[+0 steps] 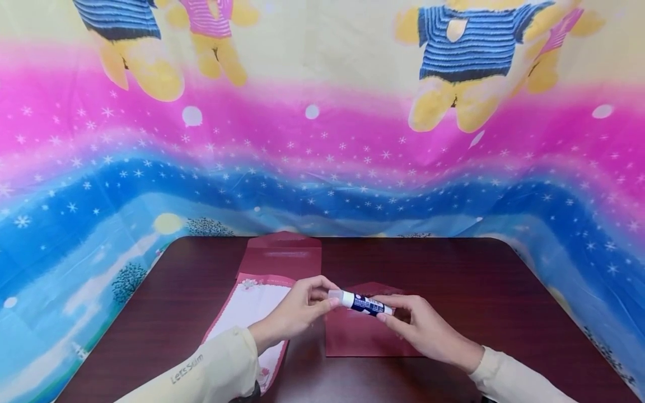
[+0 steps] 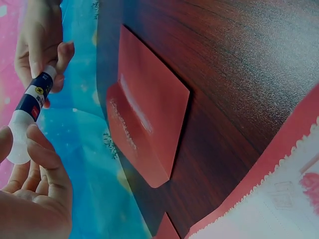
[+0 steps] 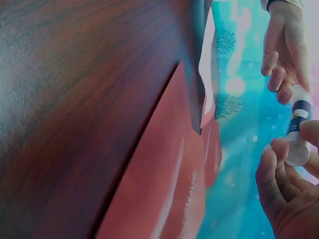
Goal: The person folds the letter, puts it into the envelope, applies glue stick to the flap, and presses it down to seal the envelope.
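Note:
A glue stick [image 1: 360, 303] with a blue label and white cap is held level above the table between both hands. My left hand [image 1: 328, 300] pinches the white cap end [image 2: 18, 142]. My right hand [image 1: 386, 314] pinches the blue body and its base [image 3: 299, 152]. The stick hovers over a closed dark red envelope [image 1: 370, 336] lying flat. In the left wrist view the glue stick [image 2: 31, 104] runs from my left hand [image 2: 22, 142] up to my right hand [image 2: 47, 74]. In the right wrist view my right hand [image 3: 294, 144] grips the glue stick [image 3: 300, 117] from below.
A second red envelope [image 1: 282, 257] lies open at the left, with a white, pink-edged paper [image 1: 247, 308] on it under my left wrist. The dark wooden table [image 1: 478, 280] ends at a bright printed cloth backdrop [image 1: 322, 168].

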`<action>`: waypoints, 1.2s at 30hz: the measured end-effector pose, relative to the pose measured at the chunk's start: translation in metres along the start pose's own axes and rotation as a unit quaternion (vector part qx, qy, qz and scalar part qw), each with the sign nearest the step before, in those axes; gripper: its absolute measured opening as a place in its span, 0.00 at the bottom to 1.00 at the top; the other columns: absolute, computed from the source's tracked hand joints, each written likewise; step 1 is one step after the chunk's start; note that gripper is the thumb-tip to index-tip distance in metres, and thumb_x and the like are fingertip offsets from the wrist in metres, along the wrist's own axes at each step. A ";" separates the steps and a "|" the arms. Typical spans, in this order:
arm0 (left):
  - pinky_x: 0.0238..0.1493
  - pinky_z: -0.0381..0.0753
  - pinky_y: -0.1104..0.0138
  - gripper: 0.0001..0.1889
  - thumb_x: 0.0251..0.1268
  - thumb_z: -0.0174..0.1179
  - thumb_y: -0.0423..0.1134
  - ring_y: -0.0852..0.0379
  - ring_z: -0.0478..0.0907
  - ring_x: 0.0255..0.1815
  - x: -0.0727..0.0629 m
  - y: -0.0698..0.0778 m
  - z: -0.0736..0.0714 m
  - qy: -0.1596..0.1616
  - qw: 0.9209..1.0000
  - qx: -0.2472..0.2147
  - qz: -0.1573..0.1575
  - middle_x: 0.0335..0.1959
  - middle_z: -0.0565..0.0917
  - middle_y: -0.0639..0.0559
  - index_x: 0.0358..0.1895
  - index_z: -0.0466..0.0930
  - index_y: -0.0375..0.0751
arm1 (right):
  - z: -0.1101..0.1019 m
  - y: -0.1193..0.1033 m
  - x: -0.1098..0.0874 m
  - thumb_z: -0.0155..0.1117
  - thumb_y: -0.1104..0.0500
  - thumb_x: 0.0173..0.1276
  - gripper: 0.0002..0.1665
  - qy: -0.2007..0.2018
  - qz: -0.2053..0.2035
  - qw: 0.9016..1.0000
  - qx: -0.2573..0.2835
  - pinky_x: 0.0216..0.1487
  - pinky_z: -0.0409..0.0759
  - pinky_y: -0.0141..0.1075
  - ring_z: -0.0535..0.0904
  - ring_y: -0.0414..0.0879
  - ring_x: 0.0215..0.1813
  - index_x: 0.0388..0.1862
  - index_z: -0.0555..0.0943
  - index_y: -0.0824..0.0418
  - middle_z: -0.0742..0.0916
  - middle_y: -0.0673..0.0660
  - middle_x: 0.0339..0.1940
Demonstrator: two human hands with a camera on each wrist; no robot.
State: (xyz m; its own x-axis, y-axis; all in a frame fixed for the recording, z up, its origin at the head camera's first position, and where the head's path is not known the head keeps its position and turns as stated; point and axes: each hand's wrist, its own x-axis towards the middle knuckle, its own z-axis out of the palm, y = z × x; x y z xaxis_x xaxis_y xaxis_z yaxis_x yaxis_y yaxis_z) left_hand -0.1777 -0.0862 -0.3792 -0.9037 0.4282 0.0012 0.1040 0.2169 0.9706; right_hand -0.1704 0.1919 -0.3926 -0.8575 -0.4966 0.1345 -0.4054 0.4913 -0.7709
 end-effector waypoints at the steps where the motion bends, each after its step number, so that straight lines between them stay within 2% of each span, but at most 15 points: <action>1: 0.26 0.71 0.73 0.12 0.69 0.65 0.38 0.59 0.75 0.28 0.000 0.000 0.000 0.000 1.000 0.004 0.003 0.39 0.88 0.42 0.52 0.81 0.38 | 0.000 0.000 0.000 0.64 0.50 0.74 0.21 0.006 -0.011 1.000 -0.013 0.23 0.76 0.31 0.72 0.33 0.25 0.61 0.83 0.55 0.87 0.53 0.41; 7: 0.27 0.73 0.72 0.10 0.69 0.65 0.36 0.59 0.76 0.27 -0.001 -0.001 0.004 -0.003 1.000 0.026 0.007 0.38 0.87 0.36 0.48 0.83 0.35 | -0.003 -0.005 -0.001 0.65 0.53 0.73 0.19 0.019 -0.078 0.993 -0.083 0.28 0.77 0.29 0.72 0.30 0.29 0.60 0.84 0.56 0.87 0.47 0.41; 13: 0.21 0.71 0.71 0.10 0.68 0.66 0.36 0.61 0.78 0.20 -0.008 -0.003 0.008 -0.018 0.999 -0.017 -0.021 0.30 0.87 0.37 0.46 0.81 0.34 | 0.000 -0.012 -0.005 0.62 0.50 0.75 0.20 -0.002 -0.091 0.990 -0.109 0.31 0.77 0.27 0.74 0.29 0.32 0.62 0.83 0.54 0.89 0.46 0.46; 18: 0.20 0.72 0.70 0.10 0.67 0.66 0.36 0.60 0.79 0.19 -0.013 -0.007 0.012 -0.026 0.999 -0.029 -0.036 0.30 0.86 0.32 0.46 0.81 0.34 | 0.005 -0.011 -0.007 0.65 0.54 0.73 0.19 0.011 -0.137 0.980 -0.142 0.36 0.81 0.29 0.79 0.29 0.39 0.61 0.83 0.54 0.90 0.48 0.49; 21: 0.20 0.72 0.71 0.10 0.67 0.66 0.36 0.59 0.79 0.19 -0.015 -0.007 0.012 -0.027 0.999 -0.027 -0.036 0.29 0.87 0.34 0.46 0.81 0.34 | 0.008 -0.009 -0.007 0.67 0.57 0.71 0.19 0.028 -0.162 0.972 -0.166 0.42 0.84 0.32 0.82 0.31 0.46 0.60 0.84 0.55 0.90 0.49 0.52; 27: 0.20 0.72 0.70 0.10 0.67 0.66 0.36 0.60 0.79 0.19 -0.016 -0.005 0.012 -0.026 0.998 -0.029 -0.039 0.25 0.86 0.44 0.46 0.81 0.35 | 0.011 -0.009 -0.006 0.68 0.57 0.70 0.19 0.040 -0.166 0.970 -0.174 0.44 0.85 0.32 0.84 0.33 0.49 0.59 0.84 0.55 0.90 0.50 0.51; 36: 0.20 0.71 0.71 0.11 0.68 0.66 0.36 0.62 0.77 0.17 -0.017 -0.003 0.013 -0.015 0.997 -0.053 -0.048 0.23 0.86 0.47 0.47 0.81 0.35 | 0.008 -0.016 -0.001 0.66 0.56 0.72 0.18 0.025 -0.150 0.977 -0.150 0.37 0.80 0.27 0.77 0.29 0.38 0.58 0.84 0.59 0.89 0.47 0.45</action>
State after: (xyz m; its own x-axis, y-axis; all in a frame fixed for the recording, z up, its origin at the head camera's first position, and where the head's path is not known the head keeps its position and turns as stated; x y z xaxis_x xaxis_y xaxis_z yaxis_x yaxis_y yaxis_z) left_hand -0.1570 -0.0834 -0.3856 -0.8947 0.4355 -0.0990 -0.0284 0.1657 0.9858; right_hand -0.1601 0.1789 -0.3858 -0.6973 -0.6184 0.3624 -0.7090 0.5205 -0.4758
